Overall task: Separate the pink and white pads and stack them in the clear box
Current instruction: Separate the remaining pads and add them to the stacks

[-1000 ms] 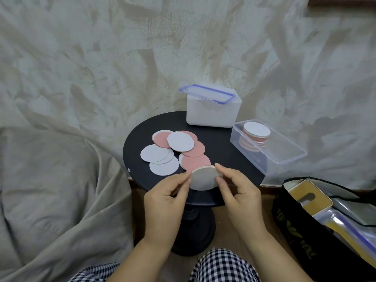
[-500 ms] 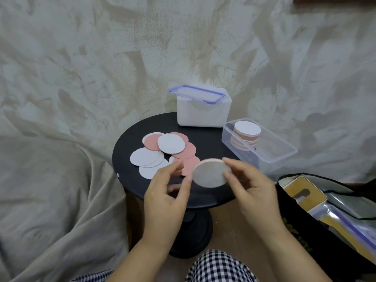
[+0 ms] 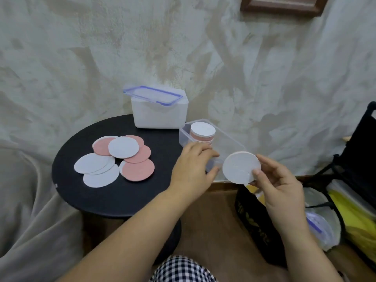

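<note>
Pad [image 3: 241, 167] had shifted right. A second ago both hands pinched it over the front edge of the counter [image 3: 114, 196]; now only the right hand [image 3: 278, 186] held it, with the thumb on the white face, fingers behind, and the grip closed on the lower right rim. The left hand [image 3: 193, 171] had let go and sat with fingers loosely spread at the near corner of the box [image 3: 230, 137], holding nothing. Contact with the wall could not be told.

The pad hung in the air just beside the box's near end, not yet inside. A faint pink line showed on its top edge, so whether the layers were still joined was unclear. This read as the carry-to-box step.

The stack [image 3: 202, 129] filled the box's far end, white pad on top, and the near end looked free. The box sat open-topped at the counter's right edge, so entry from above was open, though the left hand crowded the near corner. Loose pads [image 3: 114, 159] lay well apart to the left. A tub [image 3: 160, 117] stood just behind the box, and a bag [image 3: 252, 220] was below the right hand.
</note>
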A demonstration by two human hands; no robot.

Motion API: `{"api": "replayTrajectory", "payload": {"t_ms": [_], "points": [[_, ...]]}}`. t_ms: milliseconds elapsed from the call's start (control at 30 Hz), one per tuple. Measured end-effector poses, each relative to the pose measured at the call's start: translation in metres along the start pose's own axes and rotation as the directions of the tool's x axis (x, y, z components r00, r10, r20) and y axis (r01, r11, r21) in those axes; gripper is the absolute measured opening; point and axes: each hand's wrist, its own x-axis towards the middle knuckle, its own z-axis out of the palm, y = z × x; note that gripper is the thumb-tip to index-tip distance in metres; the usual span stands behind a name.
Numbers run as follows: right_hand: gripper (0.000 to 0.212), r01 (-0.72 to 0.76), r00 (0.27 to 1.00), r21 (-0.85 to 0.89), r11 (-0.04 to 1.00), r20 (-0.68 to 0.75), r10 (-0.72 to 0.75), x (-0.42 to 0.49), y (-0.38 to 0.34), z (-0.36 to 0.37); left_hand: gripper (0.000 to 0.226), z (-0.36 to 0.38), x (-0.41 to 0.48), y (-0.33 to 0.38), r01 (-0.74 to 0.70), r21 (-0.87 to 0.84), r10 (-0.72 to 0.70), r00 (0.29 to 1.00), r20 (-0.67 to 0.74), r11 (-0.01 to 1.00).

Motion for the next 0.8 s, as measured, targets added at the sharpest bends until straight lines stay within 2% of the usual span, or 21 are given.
{"api": "replayTrajectory", "payload": {"t_ms": [200, 333, 433, 567, 700, 800], "points": [[0.032, -0.042, 0.999, 0.000, 0.999, 0.019, 0.042, 0.005, 0.006, -0.002, 0.014, -0.012, -0.006, -0.016, -0.034, 0.048, 0.037, 0.998, -0.057, 0.998], [0.031, -0.041, 0.998, 0.054, 0.998, 0.051, 0.038, 0.008, 0.001, 0.005, 0.025, -0.027, -0.017, -0.028, -0.026, 0.041, 0.028, 0.998, -0.058, 0.999], [0.030, -0.041, 0.995, 0.075, 0.996, 0.099, 0.033, 0.014, -0.007, 0.013, 0.028, -0.039, -0.025, -0.035, -0.012, 0.035, 0.014, 0.998, -0.069, 0.999], [0.029, -0.049, 0.977, 0.121, 0.991, 0.212, 0.022, 0.029, -0.025, 0.028, 0.012, -0.051, -0.036, -0.042, 0.058, -0.025, -0.059, 0.995, -0.078, 0.998], [0.030, -0.039, 0.933, 0.022, 0.999, 0.359, 0.028, 0.055, -0.045, 0.043, 0.046, -0.054, -0.043, -0.044, 0.176, -0.169, -0.196, 0.975, -0.108, 0.970], [0.026, -0.042, 0.849, -0.169, 0.985, 0.514, 0.125, 0.078, -0.055, 0.056, 0.063, -0.052, -0.044, -0.041, 0.297, -0.325, -0.343, 0.935, -0.093, 0.898]]}}
